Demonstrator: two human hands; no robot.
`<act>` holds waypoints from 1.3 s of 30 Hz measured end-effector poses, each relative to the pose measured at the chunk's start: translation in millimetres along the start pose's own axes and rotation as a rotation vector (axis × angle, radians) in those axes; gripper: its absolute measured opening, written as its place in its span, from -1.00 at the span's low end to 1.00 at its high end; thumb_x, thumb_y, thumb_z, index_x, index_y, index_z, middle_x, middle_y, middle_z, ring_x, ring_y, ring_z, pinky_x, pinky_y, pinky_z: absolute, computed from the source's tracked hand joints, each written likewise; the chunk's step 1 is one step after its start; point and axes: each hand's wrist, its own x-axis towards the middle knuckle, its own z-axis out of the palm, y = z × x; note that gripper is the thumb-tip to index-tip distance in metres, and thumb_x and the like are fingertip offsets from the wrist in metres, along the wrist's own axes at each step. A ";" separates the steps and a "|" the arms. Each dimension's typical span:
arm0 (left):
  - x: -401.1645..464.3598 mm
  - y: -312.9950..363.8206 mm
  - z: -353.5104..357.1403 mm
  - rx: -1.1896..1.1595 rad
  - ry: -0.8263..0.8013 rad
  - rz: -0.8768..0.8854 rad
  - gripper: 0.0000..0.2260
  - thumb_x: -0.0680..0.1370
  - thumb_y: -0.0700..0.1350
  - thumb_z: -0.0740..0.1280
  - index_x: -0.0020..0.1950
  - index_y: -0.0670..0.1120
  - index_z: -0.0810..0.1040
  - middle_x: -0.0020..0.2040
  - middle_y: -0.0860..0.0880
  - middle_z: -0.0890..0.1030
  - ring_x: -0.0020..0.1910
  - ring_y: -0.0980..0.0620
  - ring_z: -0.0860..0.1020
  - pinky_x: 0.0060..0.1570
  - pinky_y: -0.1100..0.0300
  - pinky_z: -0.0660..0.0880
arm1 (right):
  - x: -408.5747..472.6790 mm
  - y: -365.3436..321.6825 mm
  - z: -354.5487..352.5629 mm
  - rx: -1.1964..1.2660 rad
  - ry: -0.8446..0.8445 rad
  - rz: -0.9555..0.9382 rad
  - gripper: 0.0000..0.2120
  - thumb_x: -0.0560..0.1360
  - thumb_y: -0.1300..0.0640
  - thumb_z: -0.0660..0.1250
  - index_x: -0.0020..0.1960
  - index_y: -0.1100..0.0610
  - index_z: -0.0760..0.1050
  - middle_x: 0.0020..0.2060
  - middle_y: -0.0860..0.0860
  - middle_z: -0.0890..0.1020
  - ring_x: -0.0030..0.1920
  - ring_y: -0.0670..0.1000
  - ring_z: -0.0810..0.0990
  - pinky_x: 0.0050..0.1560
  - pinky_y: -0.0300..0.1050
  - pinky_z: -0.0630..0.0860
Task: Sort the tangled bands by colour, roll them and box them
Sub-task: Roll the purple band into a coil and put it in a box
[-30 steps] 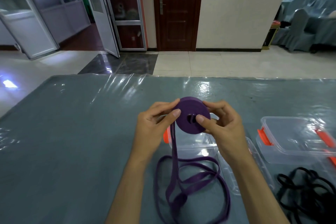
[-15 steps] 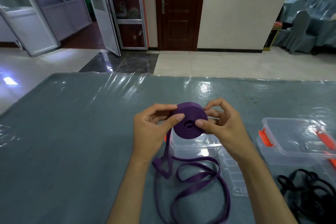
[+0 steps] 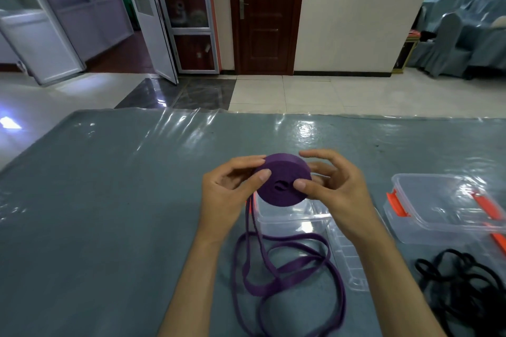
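A purple band, partly wound into a thick roll (image 3: 283,172), is held in the air over the table's middle. My left hand (image 3: 227,194) pinches the roll's left side with thumb and fingers. My right hand (image 3: 332,188) holds its right side, thumb on the face and fingers spread behind. The unrolled tail (image 3: 287,268) hangs from the roll and lies in loose loops on the table. A clear open box (image 3: 290,216) stands right under the roll. A black tangle of bands (image 3: 465,290) lies at the lower right.
A second clear box with orange clasps (image 3: 443,208) stands at the right. A clear lid (image 3: 347,257) lies beside the open box. The table (image 3: 109,213) has a grey cover under shiny plastic film. Tiled floor and doors lie beyond its far edge.
The roll has turned between my hands and taken up more band. The loops on the table have shifted, and my right fingers have spread out behind the roll.
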 end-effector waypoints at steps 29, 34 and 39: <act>-5.3 -6.2 -6.3 0.083 0.089 0.023 -0.79 0.44 -0.22 0.62 0.03 -0.05 0.77 0.05 -0.08 0.77 0.07 -0.07 0.75 0.09 0.21 0.65 | -2.3 18.2 -3.9 0.062 -0.047 0.115 -0.60 0.39 -0.01 0.67 0.11 0.02 0.57 0.03 0.17 0.74 0.00 0.21 0.76 -0.01 -0.05 0.69; -1.5 -4.9 -13.2 0.057 -0.077 -0.070 -0.72 0.51 -0.20 0.55 0.19 0.04 0.76 0.18 -0.10 0.72 0.21 -0.04 0.69 0.23 0.16 0.61 | -5.4 19.4 -3.9 -0.031 0.080 0.012 -0.60 0.43 0.00 0.62 0.24 -0.09 0.67 0.09 0.09 0.74 0.02 0.15 0.76 -0.04 -0.07 0.70; -6.7 -8.9 -4.4 0.046 0.051 -0.073 -0.81 0.44 -0.19 0.60 0.05 -0.08 0.77 0.03 -0.11 0.78 0.06 -0.08 0.76 0.08 0.19 0.66 | -6.3 21.1 -4.8 -0.015 0.043 0.080 -0.61 0.37 -0.06 0.68 -0.11 0.08 0.51 0.05 0.14 0.75 -0.01 0.19 0.78 -0.10 -0.06 0.70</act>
